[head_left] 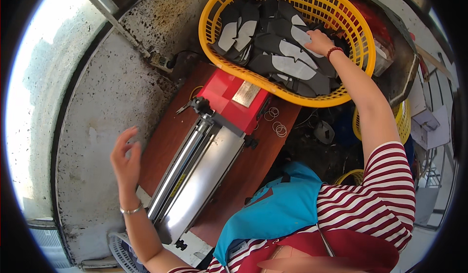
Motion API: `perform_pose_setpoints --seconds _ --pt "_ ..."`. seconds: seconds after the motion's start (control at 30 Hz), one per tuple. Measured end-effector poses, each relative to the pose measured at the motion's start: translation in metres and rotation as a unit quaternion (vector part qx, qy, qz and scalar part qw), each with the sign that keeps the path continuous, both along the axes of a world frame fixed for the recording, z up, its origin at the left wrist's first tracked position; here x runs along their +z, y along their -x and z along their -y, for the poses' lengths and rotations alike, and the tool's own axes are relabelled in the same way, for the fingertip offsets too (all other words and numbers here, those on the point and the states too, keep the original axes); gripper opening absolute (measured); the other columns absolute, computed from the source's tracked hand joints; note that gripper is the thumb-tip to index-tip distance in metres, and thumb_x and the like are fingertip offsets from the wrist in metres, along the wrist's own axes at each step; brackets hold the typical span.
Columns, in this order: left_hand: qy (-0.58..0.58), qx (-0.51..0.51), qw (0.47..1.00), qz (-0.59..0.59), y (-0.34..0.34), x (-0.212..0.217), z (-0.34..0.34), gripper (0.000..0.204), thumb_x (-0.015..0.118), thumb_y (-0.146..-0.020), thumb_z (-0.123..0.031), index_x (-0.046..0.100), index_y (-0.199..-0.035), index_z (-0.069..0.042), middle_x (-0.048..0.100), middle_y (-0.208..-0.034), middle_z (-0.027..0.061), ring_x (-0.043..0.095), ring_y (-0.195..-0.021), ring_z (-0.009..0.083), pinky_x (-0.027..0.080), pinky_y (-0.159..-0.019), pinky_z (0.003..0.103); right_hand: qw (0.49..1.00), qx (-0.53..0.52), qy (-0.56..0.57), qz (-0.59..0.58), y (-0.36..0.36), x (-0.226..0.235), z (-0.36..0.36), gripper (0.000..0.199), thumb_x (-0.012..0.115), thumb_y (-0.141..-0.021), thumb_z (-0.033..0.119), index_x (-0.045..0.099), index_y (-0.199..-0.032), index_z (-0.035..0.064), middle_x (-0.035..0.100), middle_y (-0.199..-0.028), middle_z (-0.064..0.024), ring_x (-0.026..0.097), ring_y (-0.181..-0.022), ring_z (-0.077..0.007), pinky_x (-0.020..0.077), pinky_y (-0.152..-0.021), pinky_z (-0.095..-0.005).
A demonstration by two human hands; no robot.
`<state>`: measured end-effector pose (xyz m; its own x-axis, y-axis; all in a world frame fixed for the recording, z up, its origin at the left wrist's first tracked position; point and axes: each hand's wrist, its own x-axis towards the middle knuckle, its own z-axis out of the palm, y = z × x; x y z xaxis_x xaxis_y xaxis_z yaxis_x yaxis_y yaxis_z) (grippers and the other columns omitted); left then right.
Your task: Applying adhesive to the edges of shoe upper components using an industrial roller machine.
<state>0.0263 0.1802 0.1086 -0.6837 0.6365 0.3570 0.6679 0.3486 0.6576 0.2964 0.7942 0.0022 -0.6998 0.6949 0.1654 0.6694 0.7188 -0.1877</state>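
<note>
I have the right hand (320, 43) reaching out at between one and two o'clock, its forearm slanting inward above the rim of the yellow basket (312, 100). Its fingers bend downward onto a black piece with a grey patch (299, 34), among similar ones in the basket; whether they pinch it, I cannot tell. At between eight and nine o'clock, my left hand (126, 158) is raised with nothing in it, thumb and fingers apart and loosely curved, near the red-and-silver machine (209, 149) on the table (256, 168).
</note>
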Motion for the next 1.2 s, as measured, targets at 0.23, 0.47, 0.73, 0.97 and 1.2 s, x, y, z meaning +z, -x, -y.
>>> perform_pose_setpoints --seconds 0.23,0.47,0.73,0.97,1.2 --pt "0.095 -0.274 0.951 0.110 -0.104 -0.031 -0.292 0.027 0.065 -0.089 -0.008 0.072 -0.114 -0.001 0.074 -0.110 0.0123 0.070 -0.102 0.0210 0.054 -0.089 0.035 0.983 -0.044 0.181 -0.005 0.017 -0.059 -0.089 0.113 0.082 -0.075 0.058 0.029 -0.159 0.0030 0.044 -0.153 -0.0299 0.046 -0.141 -0.0444 0.0411 -0.116 -0.0461" --pt "0.471 -0.310 0.825 -0.052 -0.135 -0.110 -0.439 0.034 0.068 -0.088 -0.034 0.078 -0.109 -0.009 0.076 -0.110 0.0127 0.072 -0.107 0.0295 0.054 -0.092 0.042 0.986 0.007 0.153 0.061 0.005 -0.026 -0.054 0.090 0.084 -0.078 0.049 0.045 -0.145 0.0043 0.053 -0.139 -0.0307 0.061 -0.122 -0.0452 0.0519 -0.101 -0.0490" --pt "0.497 -0.274 0.816 -0.112 -0.142 -0.145 -0.474 0.033 0.068 -0.087 -0.030 0.078 -0.110 -0.007 0.075 -0.116 0.0139 0.070 -0.113 0.0305 0.053 -0.096 0.042 0.986 0.044 0.051 0.153 -0.006 -0.002 -0.004 0.046 0.073 -0.091 0.041 0.062 -0.119 0.0066 0.068 -0.113 -0.0255 0.070 -0.099 -0.0374 0.0557 -0.083 -0.0473" --pt "0.406 -0.255 0.877 -0.045 -0.137 -0.150 -0.477 0.039 0.071 -0.083 -0.039 0.077 -0.104 -0.006 0.076 -0.107 0.0154 0.071 -0.105 0.0352 0.055 -0.093 0.043 0.974 0.071 0.201 -0.076 -0.009 -0.053 -0.062 0.058 0.065 -0.094 0.045 0.058 -0.128 -0.0022 0.068 -0.118 -0.0268 0.065 -0.111 -0.0427 0.0513 -0.095 -0.0488" --pt "0.345 -0.227 0.902 0.124 -0.111 -0.169 -0.478 0.029 0.072 -0.083 -0.026 0.075 -0.104 -0.007 0.075 -0.102 0.0161 0.072 -0.101 0.0342 0.055 -0.088 0.040 0.972 0.098 0.211 -0.018 0.011 -0.046 0.009 0.095 0.085 -0.075 0.046 0.043 -0.147 -0.0002 0.058 -0.131 -0.0290 0.060 -0.122 -0.0429 0.0492 -0.104 -0.0448"
